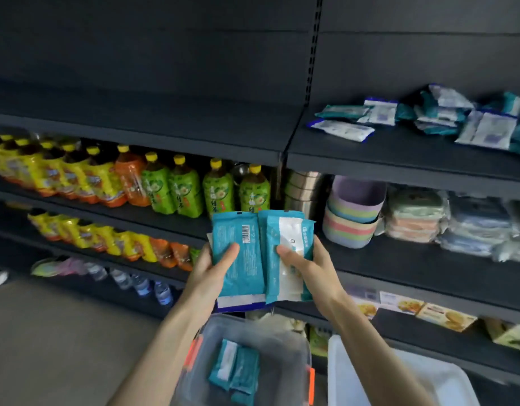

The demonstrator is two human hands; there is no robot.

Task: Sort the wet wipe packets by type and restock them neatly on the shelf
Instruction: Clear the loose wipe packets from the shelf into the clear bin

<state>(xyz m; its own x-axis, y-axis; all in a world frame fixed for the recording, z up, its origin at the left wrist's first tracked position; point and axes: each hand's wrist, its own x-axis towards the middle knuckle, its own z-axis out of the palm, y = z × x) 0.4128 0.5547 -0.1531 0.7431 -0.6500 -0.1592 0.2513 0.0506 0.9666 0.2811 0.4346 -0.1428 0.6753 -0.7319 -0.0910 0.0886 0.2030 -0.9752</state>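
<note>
The left hand (pixel 215 268) grips a teal barcode packet (pixel 241 259) at centre, with a white packet (pixel 238 302) behind it. At its 3 o'clock the right hand (pixel 308 265) grips a teal label packet (pixel 288 230). Spare packets (pixel 235 367) lie in the bin (pixel 282 341) at 6 o'clock. A mixed teal-and-white pile (pixel 437 115) sits on the shelf (pixel 399 153) at 2 o'clock.

Dim, cool, even light, with shadow pooling under each shelf; the black back panel (pixel 153 54) is almost featureless. The teal wet wipe packets (pixel 238 259) at centre are sharpest, their barcode lines distinct. Blur smears the drink bottles (pixel 77 177) at left and the wrapped stacks (pixel 475 227) at right. Wide-angle distortion bows the shelf edge (pixel 399 167); the clear bin (pixel 285 347) below is soft.
</note>
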